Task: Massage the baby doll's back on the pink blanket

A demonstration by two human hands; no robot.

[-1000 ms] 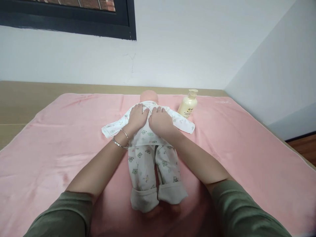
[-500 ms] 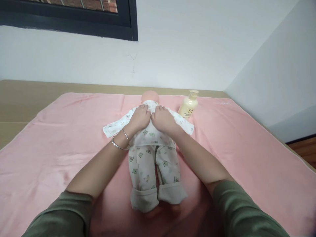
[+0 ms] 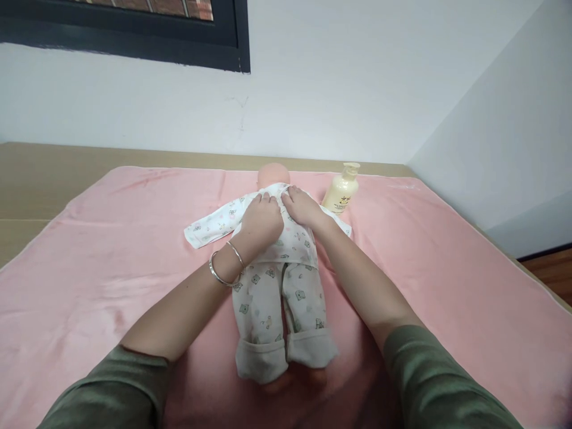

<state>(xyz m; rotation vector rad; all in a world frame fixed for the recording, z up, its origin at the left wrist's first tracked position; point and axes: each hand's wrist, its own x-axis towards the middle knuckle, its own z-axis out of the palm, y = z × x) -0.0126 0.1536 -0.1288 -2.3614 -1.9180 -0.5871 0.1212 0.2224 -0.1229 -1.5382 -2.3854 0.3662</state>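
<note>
A baby doll in a white printed top and matching trousers lies with its bald head away from me. No face shows, and its arms spread sideways. My left hand, with two silver bangles at the wrist, rests on the middle of the doll's upper back. Its fingers are curled in; whether they pinch the cloth is hidden. Flat against the doll's right-side shoulder lies my right hand, fingers stretched out. The trouser cuffs are turned up, and the feet are in shadow.
A cream pump bottle stands on the pink blanket, close to the doll's right-side sleeve. Beyond the blanket runs a wooden surface along the white wall. A dark window frame is at the upper left.
My left hand has shifted right and slightly toward me, onto the middle of the back, its fingers more curled. My right hand has moved slightly right and up, at the shoulder.
</note>
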